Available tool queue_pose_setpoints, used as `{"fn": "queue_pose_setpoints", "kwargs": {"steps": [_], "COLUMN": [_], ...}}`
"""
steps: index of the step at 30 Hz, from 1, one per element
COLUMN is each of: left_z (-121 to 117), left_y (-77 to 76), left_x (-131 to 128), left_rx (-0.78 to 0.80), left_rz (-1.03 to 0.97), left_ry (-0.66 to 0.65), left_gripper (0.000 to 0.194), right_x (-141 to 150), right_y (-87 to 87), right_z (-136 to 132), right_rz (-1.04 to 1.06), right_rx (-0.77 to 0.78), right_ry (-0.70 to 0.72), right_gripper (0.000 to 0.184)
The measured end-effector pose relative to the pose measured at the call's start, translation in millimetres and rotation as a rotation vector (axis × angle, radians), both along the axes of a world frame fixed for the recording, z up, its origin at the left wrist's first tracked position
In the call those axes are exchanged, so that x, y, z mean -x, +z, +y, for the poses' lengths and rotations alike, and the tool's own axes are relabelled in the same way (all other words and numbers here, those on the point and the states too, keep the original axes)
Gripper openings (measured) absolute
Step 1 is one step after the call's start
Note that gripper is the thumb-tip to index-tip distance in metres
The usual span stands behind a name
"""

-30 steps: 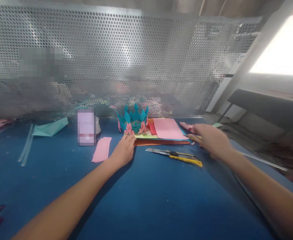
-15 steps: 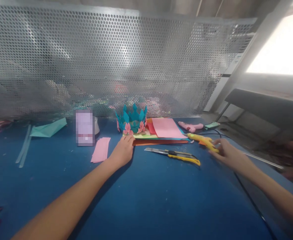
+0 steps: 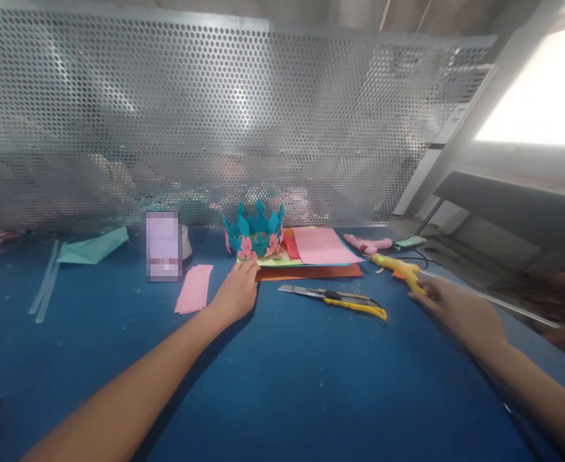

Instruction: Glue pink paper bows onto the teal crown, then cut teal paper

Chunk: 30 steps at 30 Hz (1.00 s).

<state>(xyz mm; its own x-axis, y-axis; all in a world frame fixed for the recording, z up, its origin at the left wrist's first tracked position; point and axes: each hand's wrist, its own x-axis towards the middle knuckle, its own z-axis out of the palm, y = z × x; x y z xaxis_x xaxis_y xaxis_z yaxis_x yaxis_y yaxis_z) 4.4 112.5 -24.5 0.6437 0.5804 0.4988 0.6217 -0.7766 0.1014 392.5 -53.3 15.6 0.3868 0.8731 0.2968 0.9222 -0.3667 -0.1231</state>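
- right hand (image 3: 465, 316) draws back, fingers at handle of yellow glue gun (image 3: 395, 264); grip unclear
- gun now right of paper stack (image 3: 323, 246), seemingly freeing its corner
- left hand (image 3: 237, 290) unmoved on stack; can't tell if gripping

Cutter (image 3: 333, 300) before paper stack (image 3: 325, 246), glue gun (image 3: 400, 265) right

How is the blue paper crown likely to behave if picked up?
The blue crown is probably light: it looks like folded paper. Its thin upright points would likely bend if squeezed. Its wide, ring-shaped base makes tipping seem unlikely.
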Motion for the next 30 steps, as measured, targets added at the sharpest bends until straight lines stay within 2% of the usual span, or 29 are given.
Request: {"fn": "queue_pose_setpoints", "kwargs": {"steps": [4, 11, 16, 18, 21, 25, 30], "left_z": [-0.1, 1.5, 1.5, 1.6, 1.5, -0.2, -1.6], "left_y": [-0.9, -2.4, -2.7, -2.7, -2.6, -2.1, 1.3], "left_x": [-0.6, 0.0, 0.2, -0.1, -0.7, -0.5, 1.2], "left_rx": [-0.008, 0.008, 0.023, 0.031, 0.043, 0.055, 0.065], "left_rz": [-0.008, -0.03, -0.055, -0.064, -0.078, -0.096, -0.134], "left_ry": [0.007, 0.005, 0.009, 0.009, 0.009, 0.01, 0.016], "left_gripper": [0.034, 0.034, 0.034, 0.034, 0.034, 0.033, 0.03], "right_x": [1.7, -4.3, 0.1, 6.4, 21.7, 48.7, 70.8], "right_y": [1.7, -5.0, 8.6, 18.2, 29.2, 31.4, 35.0], "right_z": [-2.6, -5.4, -3.7, 5.0, 29.6, 69.9, 103.1], "right_rz": [-0.071, -0.175, -0.311, -0.35, -0.363, -0.35, -0.316], "right_rx": [0.008, -0.019, -0.106, -0.154, -0.176, -0.178, -0.221], "right_ry": [0.027, 0.058, 0.142, 0.197, 0.359, 0.592, 0.693], "right_gripper": [0.027, 0.031, 0.033, 0.033, 0.029, 0.025, 0.021]}}
